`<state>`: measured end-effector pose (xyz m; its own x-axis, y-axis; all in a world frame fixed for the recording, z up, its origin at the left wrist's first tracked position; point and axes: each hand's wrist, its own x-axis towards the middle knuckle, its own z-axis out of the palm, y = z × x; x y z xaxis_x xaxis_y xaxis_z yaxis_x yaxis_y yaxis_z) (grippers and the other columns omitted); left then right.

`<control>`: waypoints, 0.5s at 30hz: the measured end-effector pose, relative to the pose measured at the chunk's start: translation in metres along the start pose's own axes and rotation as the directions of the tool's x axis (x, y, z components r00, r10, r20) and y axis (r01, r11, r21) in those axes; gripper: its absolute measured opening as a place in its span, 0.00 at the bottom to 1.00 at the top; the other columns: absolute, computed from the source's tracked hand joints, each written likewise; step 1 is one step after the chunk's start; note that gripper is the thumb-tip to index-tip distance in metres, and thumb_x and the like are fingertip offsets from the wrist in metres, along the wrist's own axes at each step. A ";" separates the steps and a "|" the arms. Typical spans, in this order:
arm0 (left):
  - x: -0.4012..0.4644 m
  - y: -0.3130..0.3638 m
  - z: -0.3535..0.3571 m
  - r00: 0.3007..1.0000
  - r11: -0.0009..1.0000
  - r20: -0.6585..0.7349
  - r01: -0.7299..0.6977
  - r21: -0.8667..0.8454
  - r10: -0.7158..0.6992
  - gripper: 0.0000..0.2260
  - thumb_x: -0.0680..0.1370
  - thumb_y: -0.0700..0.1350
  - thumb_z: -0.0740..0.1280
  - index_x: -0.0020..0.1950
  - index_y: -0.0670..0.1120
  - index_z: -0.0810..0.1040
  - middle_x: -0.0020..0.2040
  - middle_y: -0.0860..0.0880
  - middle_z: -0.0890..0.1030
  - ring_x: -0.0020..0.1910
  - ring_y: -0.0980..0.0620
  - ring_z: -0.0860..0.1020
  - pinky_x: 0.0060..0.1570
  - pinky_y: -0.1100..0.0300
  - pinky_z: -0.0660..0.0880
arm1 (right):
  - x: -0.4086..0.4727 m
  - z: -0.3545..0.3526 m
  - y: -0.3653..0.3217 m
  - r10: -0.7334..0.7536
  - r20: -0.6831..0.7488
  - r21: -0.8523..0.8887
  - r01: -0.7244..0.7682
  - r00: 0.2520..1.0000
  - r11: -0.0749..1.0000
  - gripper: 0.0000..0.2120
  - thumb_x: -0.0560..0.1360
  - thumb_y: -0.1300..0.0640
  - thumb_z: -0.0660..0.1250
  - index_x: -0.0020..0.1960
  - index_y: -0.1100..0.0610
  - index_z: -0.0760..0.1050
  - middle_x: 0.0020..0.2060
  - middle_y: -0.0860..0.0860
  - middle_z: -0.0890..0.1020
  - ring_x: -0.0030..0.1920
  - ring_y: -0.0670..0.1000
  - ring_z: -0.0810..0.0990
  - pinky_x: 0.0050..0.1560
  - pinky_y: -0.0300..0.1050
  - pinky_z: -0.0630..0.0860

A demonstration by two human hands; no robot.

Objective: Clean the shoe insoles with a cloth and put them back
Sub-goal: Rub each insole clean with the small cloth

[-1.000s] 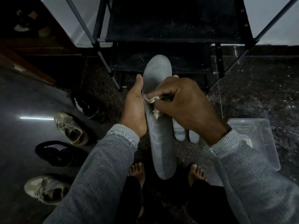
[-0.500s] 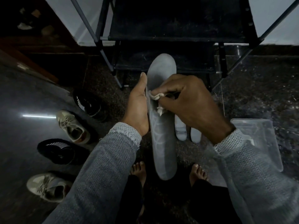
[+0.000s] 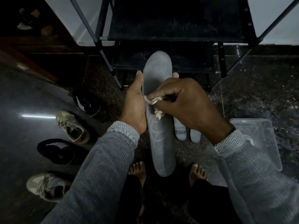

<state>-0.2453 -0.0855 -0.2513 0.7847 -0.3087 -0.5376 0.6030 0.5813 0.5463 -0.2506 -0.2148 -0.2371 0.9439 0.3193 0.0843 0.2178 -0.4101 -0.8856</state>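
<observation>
Insole (image 3: 159, 139) — grey, long, held lengthwise in mid-air above the floor (image 3: 258, 88), toe end pointing away toward the dark shoe rack (image 3: 169, 29). Left hand (image 3: 135, 109) supports it along its left edge: palm against the side, thumb straight up beside it, one fingertip showing past the right edge; the remaining fingers are behind the insole and cannot be seen. Right hand (image 3: 186, 104) is curled around a small pale cloth (image 3: 153, 104) and presses it onto the insole's upper face near the middle.

Clear plastic container (image 3: 258, 143) lies on the floor to the right, partly covered by the right sleeve (image 3: 252, 168); its contents cannot be made out. Two more insoles (image 3: 187, 131) lie on the floor under the right hand — only their heel ends show.

Four shoes stand at left: two black shoes (image 3: 56, 151) and two beige sneakers (image 3: 72, 125). Their interiors are too dark to read. Bare toes (image 3: 198, 173) show below the held insole. Lighting is dim throughout.
</observation>
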 end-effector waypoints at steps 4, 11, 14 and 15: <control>-0.003 -0.002 0.001 0.999 0.999 0.054 -0.003 -0.032 0.005 0.33 0.82 0.63 0.49 0.61 0.37 0.80 0.62 0.39 0.79 0.60 0.45 0.79 0.61 0.51 0.76 | -0.001 -0.001 0.009 0.050 -0.271 -0.202 -0.107 0.961 0.974 0.07 0.72 0.65 0.71 0.49 0.57 0.84 0.44 0.49 0.82 0.44 0.40 0.79 0.56 0.38 0.76; 0.002 0.000 -0.002 0.998 0.998 0.058 -0.021 -0.065 0.025 0.34 0.81 0.64 0.49 0.70 0.37 0.69 0.67 0.39 0.75 0.66 0.44 0.75 0.64 0.52 0.73 | -0.002 0.012 -0.007 0.065 -0.046 0.065 -0.062 0.997 0.996 0.08 0.71 0.66 0.72 0.48 0.58 0.84 0.43 0.48 0.84 0.44 0.41 0.82 0.49 0.34 0.78; 0.001 0.000 -0.002 0.996 0.997 0.093 0.003 -0.075 0.004 0.34 0.81 0.65 0.49 0.68 0.38 0.72 0.66 0.39 0.76 0.66 0.44 0.76 0.66 0.52 0.72 | -0.002 0.006 -0.003 0.079 -0.094 -0.034 -0.082 0.992 0.996 0.07 0.71 0.66 0.71 0.47 0.57 0.84 0.43 0.49 0.84 0.42 0.40 0.81 0.49 0.32 0.77; 0.000 -0.001 -0.001 0.995 0.997 0.097 0.007 -0.078 0.000 0.33 0.81 0.64 0.49 0.67 0.38 0.73 0.65 0.39 0.77 0.64 0.44 0.76 0.66 0.52 0.71 | -0.001 0.005 0.000 0.080 -0.164 -0.097 -0.097 0.983 0.991 0.07 0.72 0.66 0.71 0.47 0.57 0.84 0.43 0.50 0.84 0.42 0.39 0.80 0.50 0.33 0.77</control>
<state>-0.2457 -0.0853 -0.2526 0.7950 -0.3801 -0.4728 0.5958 0.6359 0.4905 -0.2531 -0.2115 -0.2394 0.9862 0.1411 0.0865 0.1482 -0.5200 -0.8412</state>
